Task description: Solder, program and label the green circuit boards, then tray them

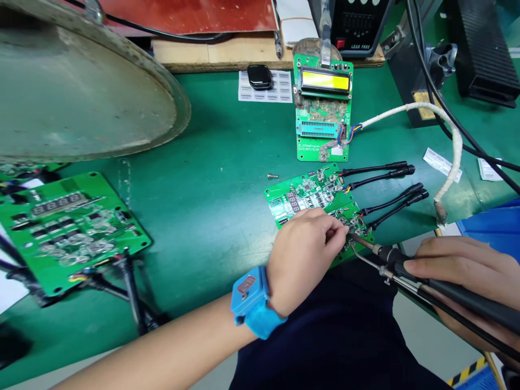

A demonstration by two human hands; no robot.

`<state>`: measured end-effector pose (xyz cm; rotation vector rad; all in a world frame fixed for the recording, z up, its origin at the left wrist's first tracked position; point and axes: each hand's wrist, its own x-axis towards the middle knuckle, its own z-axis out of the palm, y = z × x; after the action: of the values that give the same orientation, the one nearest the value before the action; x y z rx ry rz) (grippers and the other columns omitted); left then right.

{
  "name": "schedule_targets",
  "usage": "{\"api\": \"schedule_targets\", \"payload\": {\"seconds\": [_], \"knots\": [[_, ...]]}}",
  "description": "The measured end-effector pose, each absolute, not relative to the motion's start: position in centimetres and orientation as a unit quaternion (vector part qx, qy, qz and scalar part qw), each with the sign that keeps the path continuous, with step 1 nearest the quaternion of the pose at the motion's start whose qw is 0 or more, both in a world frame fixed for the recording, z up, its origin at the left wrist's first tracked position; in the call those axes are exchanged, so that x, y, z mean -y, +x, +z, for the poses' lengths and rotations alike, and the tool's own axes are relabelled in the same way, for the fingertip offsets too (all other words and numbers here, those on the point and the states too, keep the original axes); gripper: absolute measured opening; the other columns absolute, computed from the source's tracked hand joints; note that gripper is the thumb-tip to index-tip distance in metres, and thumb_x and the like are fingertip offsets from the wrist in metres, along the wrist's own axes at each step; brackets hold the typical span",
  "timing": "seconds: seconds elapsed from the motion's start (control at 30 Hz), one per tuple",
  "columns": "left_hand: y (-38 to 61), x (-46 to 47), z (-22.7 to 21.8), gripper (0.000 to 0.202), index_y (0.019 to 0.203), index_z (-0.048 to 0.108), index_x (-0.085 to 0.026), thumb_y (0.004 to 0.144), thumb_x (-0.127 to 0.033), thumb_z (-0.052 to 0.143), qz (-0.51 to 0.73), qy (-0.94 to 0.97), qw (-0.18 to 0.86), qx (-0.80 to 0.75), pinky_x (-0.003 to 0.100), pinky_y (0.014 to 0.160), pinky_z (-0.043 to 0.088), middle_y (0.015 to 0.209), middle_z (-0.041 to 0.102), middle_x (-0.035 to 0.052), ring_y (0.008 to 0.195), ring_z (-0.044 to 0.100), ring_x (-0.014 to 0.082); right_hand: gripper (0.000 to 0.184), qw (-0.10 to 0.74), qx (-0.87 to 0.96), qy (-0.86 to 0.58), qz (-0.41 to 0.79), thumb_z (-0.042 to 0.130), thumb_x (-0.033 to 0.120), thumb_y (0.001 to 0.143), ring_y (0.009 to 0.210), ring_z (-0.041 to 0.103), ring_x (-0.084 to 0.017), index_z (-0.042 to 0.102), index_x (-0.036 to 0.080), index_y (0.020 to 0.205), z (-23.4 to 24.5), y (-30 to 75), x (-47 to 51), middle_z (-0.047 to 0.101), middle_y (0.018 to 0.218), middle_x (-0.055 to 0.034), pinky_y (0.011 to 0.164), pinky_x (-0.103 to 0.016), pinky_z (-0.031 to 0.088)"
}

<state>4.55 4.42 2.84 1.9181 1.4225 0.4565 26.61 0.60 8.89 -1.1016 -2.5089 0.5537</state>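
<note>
My right hand (467, 271) is wrapped round a black-handled soldering iron (422, 276), which has a thin bent metal tube fixed along its side. The iron's tip reaches a green circuit board (284, 187) at the table's front edge. Over that board lies my left hand (309, 241), wearing a blue wrist strap (249, 303). Its thumb and forefinger are pinched together close to the tip, and whatever they hold is too small to make out. Several black cable leads (392, 208) stick out from the board's right side. My left hand covers the board's lower part.
Behind the board lies a programmer board (323, 111) with a lit yellow display and a white-wrapped cable (455, 130). A small screw (272, 176) rests nearby. At left are another circuit board (73, 233) and a large round lamp shade (101, 92). A black smartwatch (259, 77) sits on labels.
</note>
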Motion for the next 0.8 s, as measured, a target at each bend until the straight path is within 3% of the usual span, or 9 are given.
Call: {"api": "schedule_targets", "payload": {"seconds": [0.23, 0.4, 0.57, 0.8], "knots": [[4.2, -4.2, 3.5, 0.023, 0.063, 0.06, -0.018, 0.084, -0.02, 0.052, 0.189, 0.732, 0.368, -0.542, 0.028, 0.06, 0.042, 0.065, 0.058, 0.0014, 0.065, 0.053, 0.0145, 0.028, 0.219, 0.846, -0.436, 0.215, 0.049, 0.008, 0.077, 0.08, 0.063, -0.015, 0.061, 0.02, 0.099, 9.9, 26.9, 0.1, 0.064, 0.087, -0.0053, 0.068, -0.027, 0.054], [1.6, -4.6, 4.3, 0.023, 0.064, 0.061, -0.02, 0.084, -0.026, 0.053, 0.236, 0.706, 0.368, -0.557, 0.025, 0.059, 0.042, 0.064, 0.061, -0.0014, 0.062, 0.056, 0.0124, 0.019, 0.312, 0.791, -0.478, 0.221, 0.057, 0.013, 0.077, 0.076, 0.064, -0.017, 0.065, 0.023, 0.091, 9.8, 27.9, -0.1, 0.065, 0.084, -0.0046, 0.06, -0.025, 0.053], [-2.0, -6.1, 5.2, 0.017, 0.066, 0.063, -0.022, 0.08, -0.033, 0.06, 0.246, 0.662, 0.284, -0.648, 0.025, 0.061, 0.042, 0.072, 0.066, -0.0025, 0.067, 0.058, 0.0134, 0.016, 0.47, 0.676, -0.476, 0.311, 0.064, 0.017, 0.074, 0.072, 0.063, -0.023, 0.07, 0.019, 0.089, 8.0, 29.1, -1.4, 0.065, 0.076, -0.0075, 0.056, -0.035, 0.049], [-4.3, -9.1, 4.7, 0.022, 0.077, 0.068, -0.018, 0.08, -0.039, 0.059, 0.195, 0.621, 0.164, -0.741, 0.023, 0.065, 0.039, 0.074, 0.066, -0.0031, 0.062, 0.05, 0.0099, 0.013, 0.542, 0.588, -0.458, 0.389, 0.07, 0.019, 0.07, 0.052, 0.058, -0.016, 0.07, 0.015, 0.083, 6.9, 29.4, -2.9, 0.064, 0.065, -0.0062, 0.038, -0.026, 0.043]]}}
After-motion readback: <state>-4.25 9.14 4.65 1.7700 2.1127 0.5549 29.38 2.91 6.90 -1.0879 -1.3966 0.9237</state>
